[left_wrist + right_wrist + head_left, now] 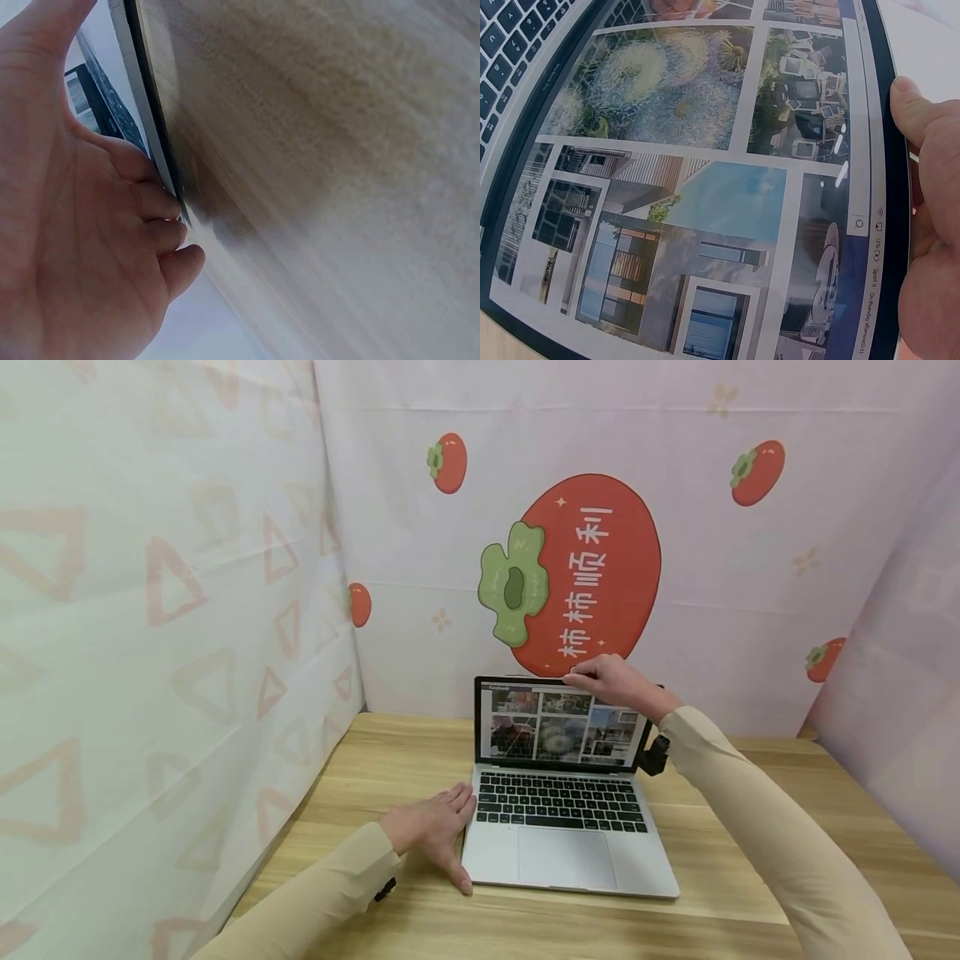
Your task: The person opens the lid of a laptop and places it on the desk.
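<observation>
A silver laptop [566, 858] stands unfolded on the wooden table, its black keyboard [562, 802] facing up. Several pictures fill its lit screen [562, 727]. At the top edge of that screen, my right hand [611, 679] pinches the rim between thumb and fingers. The right wrist view shows the thumb [911, 109] on the black bezel, with the other fingers partly hidden behind the lid. My left hand [435, 827] lies along the left side of the base, fingers extended and thumb near the front corner. In the left wrist view, its fingertips [169, 206] meet the laptop's side edge.
The wooden table [382, 768] extends on both sides of the laptop. Behind it hangs a pale cloth [405, 543] printed with red persimmons and white characters. Another patterned cloth [187, 677] runs along the left table edge, and a plain one closes the right.
</observation>
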`<action>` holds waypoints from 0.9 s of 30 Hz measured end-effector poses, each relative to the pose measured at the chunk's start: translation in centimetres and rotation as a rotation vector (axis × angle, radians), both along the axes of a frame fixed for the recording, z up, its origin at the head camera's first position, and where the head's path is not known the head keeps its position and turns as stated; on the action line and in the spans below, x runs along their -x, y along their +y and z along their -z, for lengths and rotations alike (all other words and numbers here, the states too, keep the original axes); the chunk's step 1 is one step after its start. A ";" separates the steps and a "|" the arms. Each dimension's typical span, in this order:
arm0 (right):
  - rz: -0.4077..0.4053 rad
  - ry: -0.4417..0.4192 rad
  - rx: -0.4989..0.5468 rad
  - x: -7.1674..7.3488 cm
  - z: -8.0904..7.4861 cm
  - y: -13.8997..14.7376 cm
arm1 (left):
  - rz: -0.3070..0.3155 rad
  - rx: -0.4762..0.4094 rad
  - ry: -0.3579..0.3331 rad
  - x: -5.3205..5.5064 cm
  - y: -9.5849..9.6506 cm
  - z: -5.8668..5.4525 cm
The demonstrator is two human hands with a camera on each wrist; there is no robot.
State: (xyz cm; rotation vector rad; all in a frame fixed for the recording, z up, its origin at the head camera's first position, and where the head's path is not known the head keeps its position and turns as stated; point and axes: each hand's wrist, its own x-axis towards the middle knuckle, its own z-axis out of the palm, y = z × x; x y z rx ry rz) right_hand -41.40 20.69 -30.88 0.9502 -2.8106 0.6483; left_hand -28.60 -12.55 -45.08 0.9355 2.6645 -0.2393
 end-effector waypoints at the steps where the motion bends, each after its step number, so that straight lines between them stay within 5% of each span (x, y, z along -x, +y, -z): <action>1: 0.001 0.001 -0.002 0.1 0.0 0.0 | 0.000 0.001 -0.001 0.0 0.0 -0.1; 27: 0.060 -0.013 0.004 1.4 0.0 0.3 | -0.020 0.018 -0.019 -0.3 0.1 -0.4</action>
